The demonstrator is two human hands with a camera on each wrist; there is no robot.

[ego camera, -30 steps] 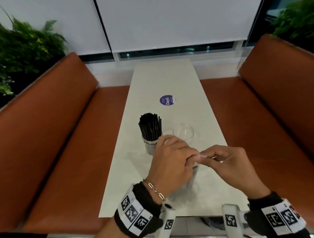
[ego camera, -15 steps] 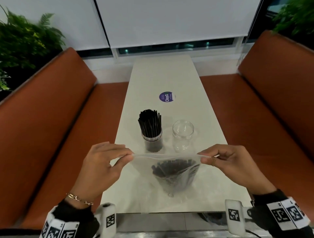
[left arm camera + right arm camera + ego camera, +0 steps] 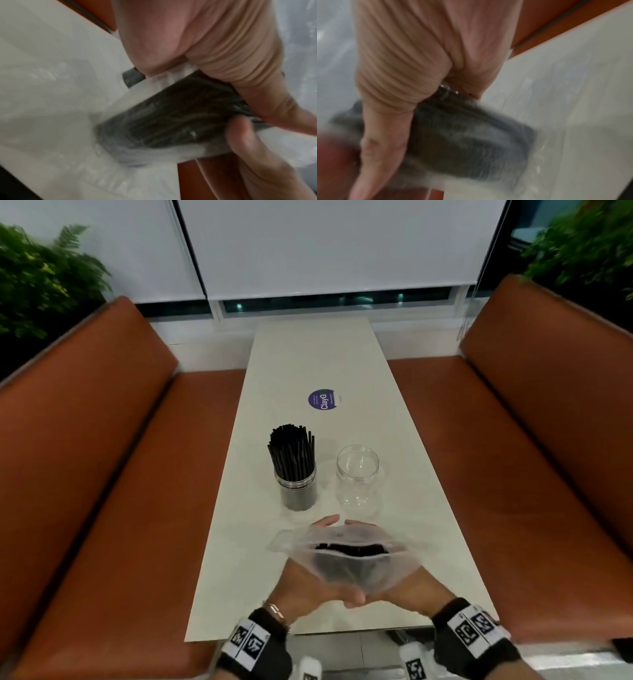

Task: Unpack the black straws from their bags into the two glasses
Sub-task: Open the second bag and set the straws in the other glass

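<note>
A clear plastic bag [image 3: 346, 563] of black straws [image 3: 349, 549] stands upright near the table's front edge, its mouth open at the top. My left hand [image 3: 301, 583] and right hand [image 3: 411, 587] clasp it from both sides, thumbs meeting in front and fingertips showing behind it. The left wrist view shows the bagged straw bundle [image 3: 171, 119] gripped in my left hand [image 3: 214, 56], and the blurred right wrist view shows the bundle [image 3: 467, 142] under my right hand [image 3: 406, 67]. Beyond the bag stand a glass full of black straws [image 3: 296, 474] and an empty glass [image 3: 358, 477].
The long white table [image 3: 308, 361] runs away from me between two brown bench seats [image 3: 102, 474]. A round purple sticker [image 3: 322, 400] lies past the glasses. Plants stand in both far corners.
Both hands let go of the bag's top edge, which they had pulled apart, and came together round the bag's body. The bag's mouth now gapes open.
</note>
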